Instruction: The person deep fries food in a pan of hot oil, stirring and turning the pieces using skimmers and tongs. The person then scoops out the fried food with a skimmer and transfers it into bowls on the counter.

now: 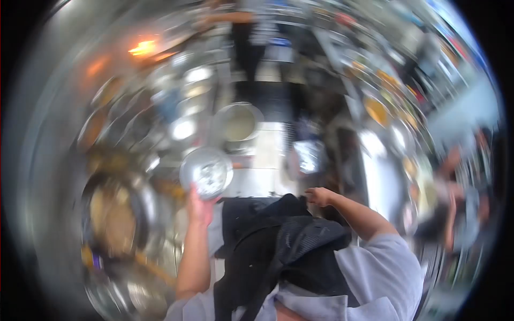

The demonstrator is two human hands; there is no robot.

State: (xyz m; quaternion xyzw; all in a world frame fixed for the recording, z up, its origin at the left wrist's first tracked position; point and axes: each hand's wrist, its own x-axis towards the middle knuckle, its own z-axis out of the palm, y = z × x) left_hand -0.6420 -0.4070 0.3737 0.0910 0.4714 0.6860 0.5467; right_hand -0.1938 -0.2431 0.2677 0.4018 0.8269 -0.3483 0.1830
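Note:
My left hand (201, 207) is closed on the near side of a round metal bowl (186, 172), held out in front of me to the left. Something pale and shiny shows inside the bowl, too blurred to name. To the right of my dark apron (278, 251), my right hand (319, 197) hangs in the air with its fingers loosely bent and apart. Nothing shows in it. A large pot (259, 119) with pale contents stands ahead, beyond the bowl.
Orange flames (142, 48) rise at the far left among several blurred pans and containers. A big wok (87, 214) is at the near left. A person (249, 32) stands ahead. Along the right runs a metal counter (377, 171) with several containers, including an orange-filled one (376, 111). More people are at the far right.

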